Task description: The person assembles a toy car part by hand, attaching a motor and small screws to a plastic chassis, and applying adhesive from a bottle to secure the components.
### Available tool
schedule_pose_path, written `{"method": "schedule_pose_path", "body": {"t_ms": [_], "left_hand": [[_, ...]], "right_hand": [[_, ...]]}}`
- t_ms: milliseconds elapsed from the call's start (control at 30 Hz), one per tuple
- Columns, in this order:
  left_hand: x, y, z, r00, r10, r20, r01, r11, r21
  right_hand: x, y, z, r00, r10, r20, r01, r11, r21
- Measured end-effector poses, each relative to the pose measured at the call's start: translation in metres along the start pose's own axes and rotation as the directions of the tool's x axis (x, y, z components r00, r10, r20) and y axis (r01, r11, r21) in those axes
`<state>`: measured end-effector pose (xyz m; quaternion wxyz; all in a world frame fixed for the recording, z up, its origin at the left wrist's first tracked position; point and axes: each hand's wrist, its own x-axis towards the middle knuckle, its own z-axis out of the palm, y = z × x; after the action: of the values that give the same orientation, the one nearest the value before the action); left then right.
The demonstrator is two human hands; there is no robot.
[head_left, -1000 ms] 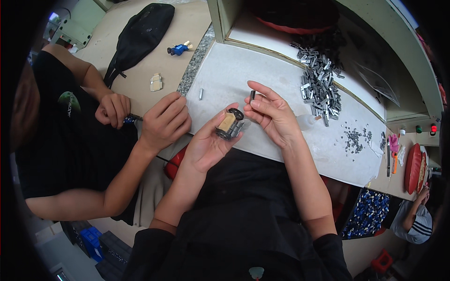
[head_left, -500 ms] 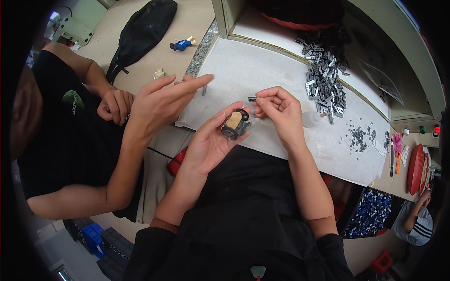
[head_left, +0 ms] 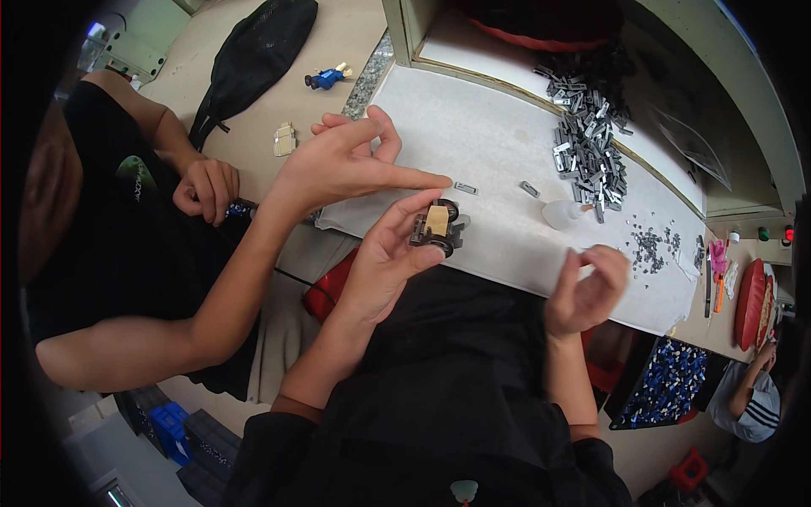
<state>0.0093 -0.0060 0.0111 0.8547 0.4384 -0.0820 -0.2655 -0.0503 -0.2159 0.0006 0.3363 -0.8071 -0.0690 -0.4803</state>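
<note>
My left hand (head_left: 390, 253) is closed around a small toy vehicle part (head_left: 437, 221) with black wheels and a beige block in the middle. Out to the right, near the table's front edge, my right hand (head_left: 589, 291) hovers with curled, slightly blurred fingers; thumb and fingers are apart and I see nothing in them. Beyond the vehicle part, a flat grey piece (head_left: 466, 188) lies on the white sheet (head_left: 498, 144), and a second grey piece (head_left: 530, 188) is farther right. A co-worker's hand (head_left: 346, 165) stretches one finger toward the first piece, just above my left fingertips.
A pile of grey pieces (head_left: 589, 152) spills from the shelf. A small white bottle (head_left: 564, 214) stands before it, and tiny parts (head_left: 649, 249) lie to the right. Left are a blue toy figure (head_left: 328, 78), a beige part (head_left: 285, 140) and a black mesh bag (head_left: 258, 63).
My right hand has let go of the small grey piece and swung right, toward me. My left hand has turned the vehicle part. The co-worker's pointing hand has moved right.
</note>
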Motion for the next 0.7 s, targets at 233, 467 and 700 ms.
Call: {"method": "schedule_pose_path", "body": {"t_ms": [233, 467, 700], "left_hand": [[0.002, -0.005, 0.002, 0.999, 0.051, -0.019, -0.051, 0.999, -0.008], [0.001, -0.009, 0.003, 0.997, 0.066, -0.041, -0.064, 0.997, 0.046], [-0.007, -0.013, -0.005, 0.993, 0.071, -0.089, -0.067, 0.997, 0.044]], "right_hand": [[0.012, 0.016, 0.001, 0.838, 0.478, 0.265, -0.482, 0.874, -0.052], [0.005, 0.023, -0.002, 0.731, 0.589, 0.344, -0.667, 0.724, 0.176], [0.022, -0.011, 0.007, 0.620, 0.629, 0.470, -0.779, 0.420, 0.466]]}}
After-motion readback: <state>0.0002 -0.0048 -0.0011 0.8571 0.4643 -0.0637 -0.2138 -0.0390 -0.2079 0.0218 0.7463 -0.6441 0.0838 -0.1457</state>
